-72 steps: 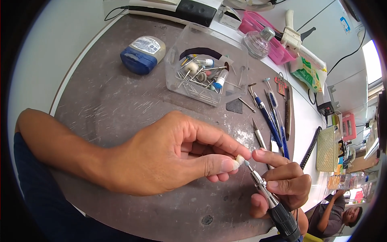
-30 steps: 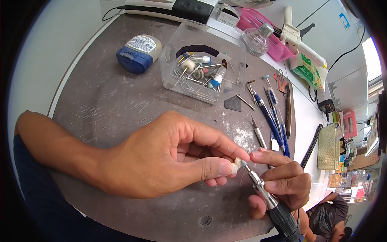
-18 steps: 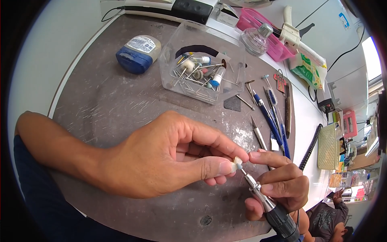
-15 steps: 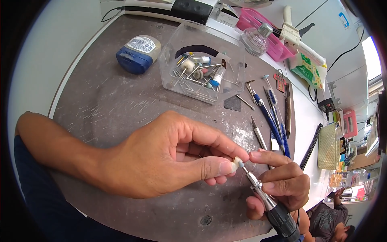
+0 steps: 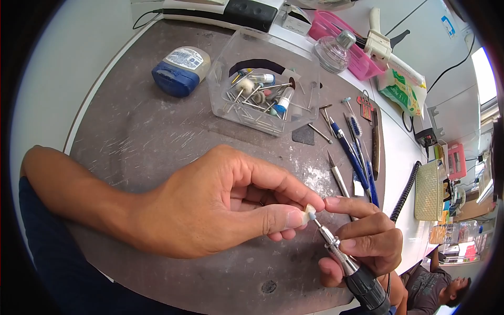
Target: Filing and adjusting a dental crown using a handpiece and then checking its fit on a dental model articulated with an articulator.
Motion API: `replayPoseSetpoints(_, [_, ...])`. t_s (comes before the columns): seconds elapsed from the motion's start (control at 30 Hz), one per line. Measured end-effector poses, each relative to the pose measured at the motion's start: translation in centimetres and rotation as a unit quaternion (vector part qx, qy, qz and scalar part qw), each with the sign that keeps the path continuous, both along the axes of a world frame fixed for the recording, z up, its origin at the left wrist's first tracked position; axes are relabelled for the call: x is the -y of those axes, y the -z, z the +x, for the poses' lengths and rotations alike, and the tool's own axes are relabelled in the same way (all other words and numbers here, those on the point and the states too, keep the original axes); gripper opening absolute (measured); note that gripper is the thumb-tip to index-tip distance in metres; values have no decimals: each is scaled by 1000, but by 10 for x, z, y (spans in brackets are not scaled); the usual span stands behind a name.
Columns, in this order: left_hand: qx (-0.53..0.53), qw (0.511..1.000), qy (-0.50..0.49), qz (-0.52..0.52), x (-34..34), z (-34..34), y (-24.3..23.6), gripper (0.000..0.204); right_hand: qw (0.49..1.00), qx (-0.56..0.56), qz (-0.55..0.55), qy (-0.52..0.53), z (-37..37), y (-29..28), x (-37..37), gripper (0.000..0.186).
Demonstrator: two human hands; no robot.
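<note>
Between thumb and index finger, my left hand (image 5: 202,210) pinches a small cream-white piece shaped like a dental crown (image 5: 309,208). My right hand (image 5: 370,236) is closed around a rotary handpiece (image 5: 365,286) with a silver nose and black body, slanting up to the left. Its small grey-blue grinding tip (image 5: 313,216) appears to touch the crown. The right index finger reaches out to the left fingertips. Part of the crown is hidden by the left thumb and fingers.
Beyond my hands stand a clear box (image 5: 252,118) of burs and polishing bits and a blue-capped bottle (image 5: 181,73). To the right lie a knife (image 5: 338,176), blue-handled tools (image 5: 349,152) and a coiled cord (image 5: 405,189). White powder (image 5: 317,178) dusts the brown tabletop. Another person (image 5: 430,286) is at lower right.
The handpiece and my right fingers have shifted very slightly to the left against the crown. My left hand stays in place. At lower right, the other person's head and arm have moved.
</note>
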State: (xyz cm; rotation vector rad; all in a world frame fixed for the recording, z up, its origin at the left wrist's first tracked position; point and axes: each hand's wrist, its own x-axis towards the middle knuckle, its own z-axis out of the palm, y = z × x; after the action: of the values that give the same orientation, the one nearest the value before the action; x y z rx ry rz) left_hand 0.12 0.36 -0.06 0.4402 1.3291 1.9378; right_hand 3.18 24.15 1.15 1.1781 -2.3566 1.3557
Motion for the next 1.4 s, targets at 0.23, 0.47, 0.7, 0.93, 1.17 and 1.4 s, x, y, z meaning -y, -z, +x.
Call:
replayPoseSetpoints(0.23, [1, 1000, 1, -9, 1, 0, 1, 30, 1000, -5, -6, -1, -2, 4, -1, 43])
replayPoseSetpoints(0.47, [-3, 1000, 5, -10, 0, 0, -1, 30, 1000, -6, -6, 3, -1, 4, -2, 43])
replayPoseSetpoints(0.7, [7, 1000, 0, 7, -1, 1, -1, 31, 1000, 3, -2, 18, 0, 2, -2, 42])
replayPoseSetpoints(0.93, [13, 1000, -4, -4, -1, 1, -2, 31, 1000, 1, -2, 11, -1, 2, -1, 42])
replayPoseSetpoints(1.17, [12, 1000, -7, 4, -1, 1, -2, 30, 1000, -2, 10, 9, -1, 2, -3, 43])
replayPoseSetpoints(1.4, [1, 1000, -7, 2, -2, 1, -1, 31, 1000, -13, 21, 10, 0, -1, -2, 43])
